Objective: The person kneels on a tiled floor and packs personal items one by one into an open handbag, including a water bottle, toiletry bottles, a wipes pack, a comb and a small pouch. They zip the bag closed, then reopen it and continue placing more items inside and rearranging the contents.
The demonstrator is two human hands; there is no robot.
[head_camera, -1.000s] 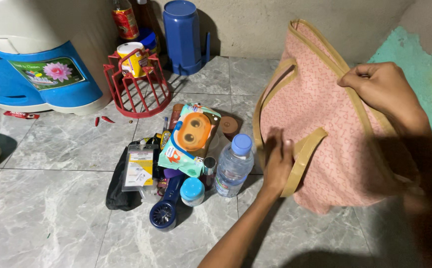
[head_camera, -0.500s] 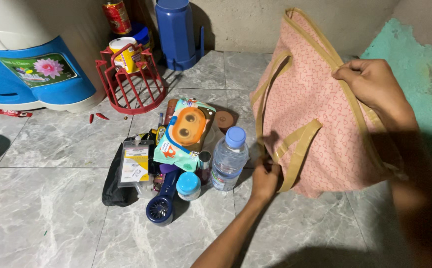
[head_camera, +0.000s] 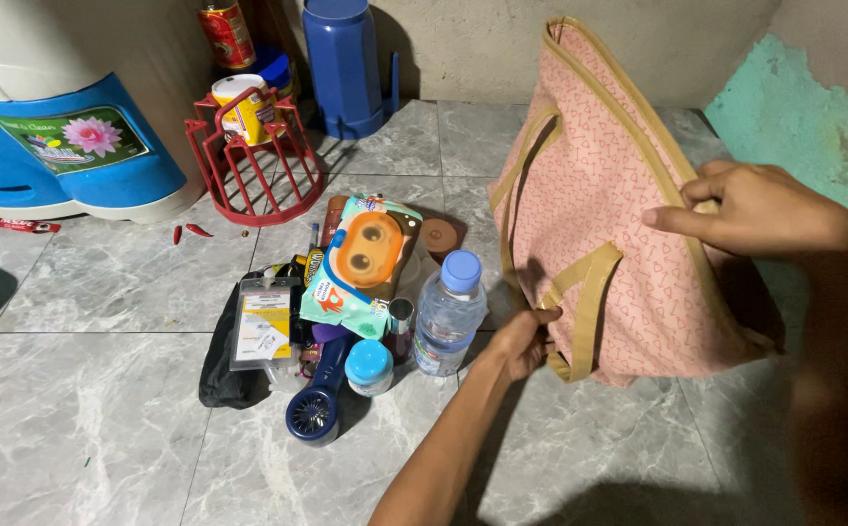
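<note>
The pink tote bag (head_camera: 619, 224) stands upright on the tiled floor (head_camera: 93, 419), near its back right corner by the wall. The right hand (head_camera: 755, 206) pinches its top rim; the left hand (head_camera: 519, 338) grips its lower edge beside the tan strap — a hold-and-open step. Next calls for spreading the mouth before anything from the pile, such as the water bottle (head_camera: 448, 314), goes in.

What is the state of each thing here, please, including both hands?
Pink tote bag: held upright, mouth closed.
Left hand: gripping the bag's lower edge.
Right hand: pinching the bag's top rim.
Water bottle: upright, capped.
Wet wipes pack: lying, flap closed.
Blue thermos: upright, lidded.
</note>
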